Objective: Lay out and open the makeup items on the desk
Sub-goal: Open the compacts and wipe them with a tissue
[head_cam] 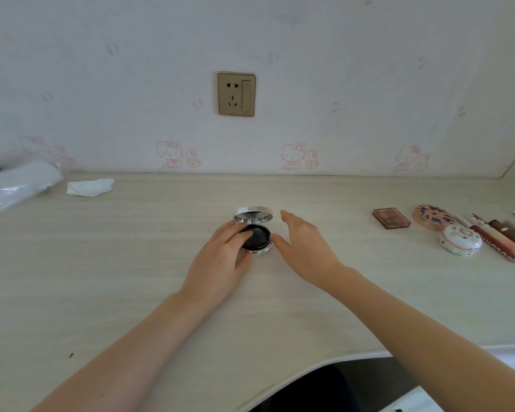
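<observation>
Both forearms reach in from six o'clock: left hand (220, 257) grips the small round silver compact (254, 233) — light, slick, I judge, its mirror lid fragile, best held by the base rim; right hand (304, 245) hovers released at three o'clock.

My left fingers (241, 233) covering part of the compact (254, 233), plastic-wrapped bundle (15, 185) cut off at the left edge, tubes (501, 237) at the right edge too blurred for me to count

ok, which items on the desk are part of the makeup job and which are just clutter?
Job items:
silver compact, lid up, left hand on it
right hand beside it
brown palette
patterned round case
white floral compact
tubes

Lying about:
crumpled tissue
plastic-wrapped bundle
wall socket
</observation>
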Demonstrator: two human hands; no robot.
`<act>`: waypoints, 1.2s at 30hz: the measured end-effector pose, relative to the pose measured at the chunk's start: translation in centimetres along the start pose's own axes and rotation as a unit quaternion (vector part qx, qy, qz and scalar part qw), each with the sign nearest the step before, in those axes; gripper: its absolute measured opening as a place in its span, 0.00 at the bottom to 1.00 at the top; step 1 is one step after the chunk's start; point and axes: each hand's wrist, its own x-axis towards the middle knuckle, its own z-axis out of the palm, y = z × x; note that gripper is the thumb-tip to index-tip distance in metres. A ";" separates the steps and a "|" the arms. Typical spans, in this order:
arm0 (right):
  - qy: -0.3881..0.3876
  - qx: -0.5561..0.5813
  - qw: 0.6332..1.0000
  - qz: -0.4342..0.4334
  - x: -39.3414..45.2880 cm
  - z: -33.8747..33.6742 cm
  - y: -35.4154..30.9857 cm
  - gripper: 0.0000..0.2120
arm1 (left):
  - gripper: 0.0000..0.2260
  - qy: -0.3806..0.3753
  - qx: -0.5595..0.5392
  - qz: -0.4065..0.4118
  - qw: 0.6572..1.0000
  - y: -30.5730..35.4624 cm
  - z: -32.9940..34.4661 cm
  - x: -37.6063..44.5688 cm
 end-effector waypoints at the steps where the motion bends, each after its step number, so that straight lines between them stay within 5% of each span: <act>1: -0.008 0.002 1.000 0.005 -0.2 0.5 0.0 0.22 | 0.20 0.000 -0.016 -0.028 0.999 0.2 -0.2 0.0; 5: -0.028 0.008 0.999 -0.026 0.0 2.5 0.1 0.14 | 0.22 -0.021 -0.066 -0.116 0.991 0.2 -0.4 0.3; 16: -0.025 0.007 0.998 -0.048 5.7 4.1 0.3 0.15 | 0.10 -0.018 -0.081 -0.126 0.989 -3.1 0.7 4.2; 36: -0.007 0.004 0.999 -0.046 13.6 6.4 -1.0 0.21 | 0.16 -0.042 -0.018 -0.139 0.989 -9.7 1.8 10.5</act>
